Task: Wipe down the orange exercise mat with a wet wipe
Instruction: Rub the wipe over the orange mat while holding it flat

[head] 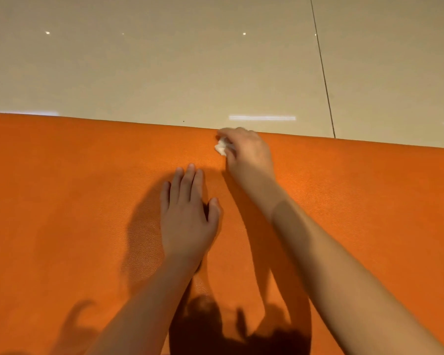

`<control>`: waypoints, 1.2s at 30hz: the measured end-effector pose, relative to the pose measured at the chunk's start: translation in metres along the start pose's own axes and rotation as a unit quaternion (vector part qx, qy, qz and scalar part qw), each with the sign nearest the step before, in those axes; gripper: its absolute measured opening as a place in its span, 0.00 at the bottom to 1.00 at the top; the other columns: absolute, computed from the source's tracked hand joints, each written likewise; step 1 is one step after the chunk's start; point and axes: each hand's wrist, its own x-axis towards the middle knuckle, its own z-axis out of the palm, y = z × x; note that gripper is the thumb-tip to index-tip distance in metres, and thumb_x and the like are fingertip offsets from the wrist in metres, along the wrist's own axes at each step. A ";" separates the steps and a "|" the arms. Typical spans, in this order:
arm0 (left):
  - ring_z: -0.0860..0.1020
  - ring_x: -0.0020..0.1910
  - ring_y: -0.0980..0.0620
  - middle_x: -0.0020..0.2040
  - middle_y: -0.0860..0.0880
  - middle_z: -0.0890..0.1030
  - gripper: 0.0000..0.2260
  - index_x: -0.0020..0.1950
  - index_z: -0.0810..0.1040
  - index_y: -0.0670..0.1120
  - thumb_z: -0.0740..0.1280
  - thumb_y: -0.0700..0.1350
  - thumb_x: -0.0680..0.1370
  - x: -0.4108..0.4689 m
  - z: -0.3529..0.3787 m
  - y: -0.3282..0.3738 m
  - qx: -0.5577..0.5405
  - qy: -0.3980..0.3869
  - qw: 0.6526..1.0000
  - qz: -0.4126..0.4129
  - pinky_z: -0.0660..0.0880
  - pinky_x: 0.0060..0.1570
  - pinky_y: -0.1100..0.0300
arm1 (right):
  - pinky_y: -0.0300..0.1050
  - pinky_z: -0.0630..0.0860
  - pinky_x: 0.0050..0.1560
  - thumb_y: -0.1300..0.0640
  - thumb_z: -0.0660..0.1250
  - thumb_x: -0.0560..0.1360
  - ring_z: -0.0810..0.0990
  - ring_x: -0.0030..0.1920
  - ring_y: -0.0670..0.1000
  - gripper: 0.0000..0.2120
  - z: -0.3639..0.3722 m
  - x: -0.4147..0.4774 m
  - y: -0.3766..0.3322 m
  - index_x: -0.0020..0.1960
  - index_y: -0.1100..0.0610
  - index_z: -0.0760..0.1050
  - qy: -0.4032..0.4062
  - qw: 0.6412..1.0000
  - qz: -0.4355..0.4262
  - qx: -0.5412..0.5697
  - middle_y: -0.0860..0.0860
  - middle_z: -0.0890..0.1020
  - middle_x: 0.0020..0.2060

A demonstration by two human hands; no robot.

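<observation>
The wide orange exercise mat with a fine pebbled, leather-like surface [62, 201] fills the lower half of the view. Its far edge runs from 9 o'clock to 3 o'clock, dropping slightly toward the right. Beyond that edge, toward 12 o'clock, lies glossy beige tiled floor [164, 60] crossed by one dark grout line [323, 73] at 1 o'clock. Bare mat stretches toward 9 and 3 o'clock on either side of the hands.

The right hand [249, 152] is right at the far edge, its fingers curled round a small crumpled white wet wipe [221, 147] that touches the mat. The left hand [187, 213] lies flat on the mat at 7 o'clock from the wipe, with straight fingers close together and the thumb out. Dark arm shadows fall across the mat near 6 o'clock.
</observation>
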 end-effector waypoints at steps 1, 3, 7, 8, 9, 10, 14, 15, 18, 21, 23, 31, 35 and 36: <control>0.58 0.77 0.46 0.76 0.44 0.66 0.27 0.75 0.67 0.42 0.54 0.53 0.79 0.000 0.000 0.000 0.000 0.001 1.000 0.000 0.51 0.76 0.47 | 0.49 0.71 0.47 0.66 0.63 0.70 0.77 0.50 0.60 0.17 -0.003 -0.001 0.002 0.56 0.57 0.79 -0.015 0.999 -0.024 -0.018 0.55 0.83 0.48; 0.58 0.77 0.46 0.76 0.45 0.66 0.27 0.75 0.67 0.42 0.54 0.53 0.79 0.001 0.001 0.000 0.001 0.000 1.000 0.002 0.52 0.76 0.46 | 0.51 0.73 0.43 0.64 0.63 0.71 0.77 0.48 0.61 0.15 -0.013 0.003 0.017 0.55 0.58 0.80 0.033 0.999 -0.005 -0.043 0.56 0.83 0.46; 0.57 0.78 0.46 0.76 0.44 0.65 0.28 0.76 0.65 0.42 0.53 0.54 0.79 0.000 0.002 -0.002 0.008 -0.013 1.000 -0.001 0.52 0.76 0.46 | 0.53 0.74 0.41 0.62 0.60 0.68 0.77 0.45 0.62 0.16 -0.017 0.003 0.018 0.51 0.60 0.81 0.104 0.991 0.076 -0.034 0.57 0.84 0.42; 0.58 0.78 0.46 0.76 0.44 0.65 0.28 0.76 0.65 0.42 0.53 0.54 0.79 0.000 0.002 -0.002 0.007 -0.013 1.000 -0.001 0.52 0.76 0.46 | 0.53 0.74 0.42 0.62 0.60 0.67 0.77 0.44 0.61 0.14 -0.015 -0.004 0.009 0.49 0.58 0.81 0.075 0.996 0.048 -0.026 0.55 0.84 0.42; 0.58 0.77 0.46 0.76 0.44 0.65 0.28 0.76 0.66 0.42 0.52 0.54 0.79 0.000 0.002 -0.002 0.006 -0.014 1.000 -0.001 0.52 0.76 0.46 | 0.53 0.74 0.42 0.62 0.61 0.67 0.77 0.44 0.60 0.13 -0.013 -0.012 0.003 0.48 0.57 0.81 0.037 0.999 0.012 -0.026 0.54 0.84 0.42; 0.58 0.77 0.45 0.76 0.44 0.65 0.28 0.75 0.66 0.42 0.52 0.54 0.79 0.000 0.001 -0.001 0.005 -0.013 1.000 -0.002 0.52 0.75 0.46 | 0.52 0.74 0.43 0.62 0.62 0.68 0.77 0.44 0.59 0.12 -0.012 -0.021 0.000 0.47 0.56 0.81 0.005 0.999 -0.023 -0.032 0.52 0.84 0.42; 0.61 0.76 0.45 0.75 0.44 0.68 0.27 0.74 0.68 0.41 0.53 0.54 0.79 0.001 0.000 -0.001 0.007 -0.007 1.000 0.005 0.55 0.75 0.46 | 0.51 0.74 0.41 0.63 0.65 0.70 0.77 0.42 0.60 0.09 -0.026 -0.027 0.024 0.47 0.55 0.81 0.044 0.996 -0.009 -0.078 0.53 0.84 0.41; 0.61 0.76 0.45 0.75 0.44 0.68 0.27 0.74 0.68 0.41 0.53 0.54 0.79 0.002 0.000 -0.001 0.008 -0.004 1.000 0.006 0.55 0.75 0.46 | 0.51 0.73 0.40 0.63 0.65 0.71 0.77 0.42 0.61 0.08 -0.028 -0.027 0.030 0.47 0.56 0.80 0.074 0.993 0.030 -0.082 0.54 0.84 0.41; 0.59 0.77 0.47 0.75 0.46 0.67 0.27 0.74 0.68 0.42 0.53 0.54 0.79 0.001 0.002 -0.002 -0.006 -0.005 1.000 0.003 0.52 0.76 0.48 | 0.49 0.70 0.38 0.63 0.62 0.71 0.77 0.42 0.62 0.11 -0.024 -0.038 0.021 0.49 0.59 0.80 0.116 0.987 0.083 -0.074 0.58 0.82 0.41; 0.58 0.77 0.47 0.76 0.46 0.65 0.28 0.75 0.66 0.43 0.52 0.54 0.79 0.001 0.004 -0.004 -0.027 -0.014 1.000 -0.004 0.47 0.76 0.52 | 0.47 0.68 0.36 0.62 0.62 0.72 0.77 0.41 0.61 0.13 -0.015 -0.062 0.000 0.53 0.59 0.80 0.040 0.996 0.002 -0.079 0.57 0.79 0.40; 0.57 0.78 0.48 0.77 0.46 0.64 0.28 0.76 0.64 0.43 0.51 0.54 0.79 0.003 0.000 -0.003 -0.048 -0.025 0.999 -0.001 0.43 0.75 0.54 | 0.47 0.70 0.36 0.62 0.62 0.72 0.77 0.41 0.61 0.13 -0.019 -0.066 0.001 0.53 0.58 0.80 0.020 0.997 -0.010 -0.076 0.57 0.79 0.41; 0.61 0.76 0.44 0.75 0.42 0.66 0.27 0.74 0.66 0.39 0.54 0.51 0.79 -0.075 -0.023 -0.044 -0.004 -0.028 0.999 0.045 0.54 0.74 0.43 | 0.48 0.71 0.37 0.60 0.64 0.73 0.77 0.40 0.61 0.08 -0.014 -0.104 -0.019 0.49 0.57 0.80 0.053 0.995 0.057 -0.057 0.56 0.80 0.40; 0.61 0.76 0.45 0.75 0.43 0.67 0.27 0.74 0.68 0.39 0.55 0.51 0.78 -0.070 -0.020 -0.041 -0.001 -0.028 0.999 0.026 0.53 0.74 0.45 | 0.49 0.73 0.38 0.61 0.65 0.73 0.78 0.41 0.61 0.11 -0.019 -0.113 -0.017 0.54 0.58 0.79 0.020 0.997 0.005 -0.072 0.56 0.81 0.40; 0.61 0.76 0.45 0.75 0.43 0.67 0.27 0.74 0.68 0.39 0.55 0.51 0.78 -0.070 -0.020 -0.041 -0.003 -0.028 0.999 0.026 0.53 0.74 0.45 | 0.50 0.74 0.41 0.63 0.65 0.73 0.78 0.45 0.61 0.14 -0.022 -0.111 -0.012 0.58 0.59 0.78 0.035 0.996 0.039 -0.068 0.57 0.82 0.44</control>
